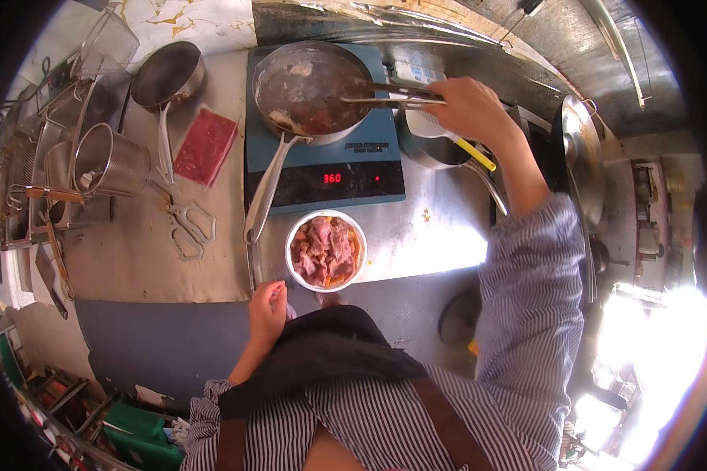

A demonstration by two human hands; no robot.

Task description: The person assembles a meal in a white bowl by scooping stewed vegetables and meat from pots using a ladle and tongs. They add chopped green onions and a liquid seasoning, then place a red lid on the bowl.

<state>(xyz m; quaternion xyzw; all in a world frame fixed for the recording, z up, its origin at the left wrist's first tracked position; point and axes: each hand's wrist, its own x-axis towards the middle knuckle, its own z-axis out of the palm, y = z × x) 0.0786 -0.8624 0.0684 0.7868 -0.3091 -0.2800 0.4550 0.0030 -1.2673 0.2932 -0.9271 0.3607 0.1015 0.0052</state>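
Observation:
My right hand [473, 110] is closed round metal tongs [401, 96], whose tips reach into the pot [346, 135]. Cloudy greyish liquid [310, 90] with pale foam fills the pot, which sits on a blue-green induction cooker [369, 169] with a lit red display. The pot's long handle [269, 192] points toward me. My left hand [268, 312] hangs by the counter's front edge with its fingers curled, nothing visible in them. Near it stands a round white bowl [289, 259] heaped with browned sliced meat [324, 250].
Left of the cooker lie a flat red packet [206, 147], scissors [187, 229] and a dark saucepan [167, 74]. Wire strainers [106, 161] and metal containers crowd the far left. Right of the cooker sit another pan [436, 149] and a yellow-handled utensil [475, 151].

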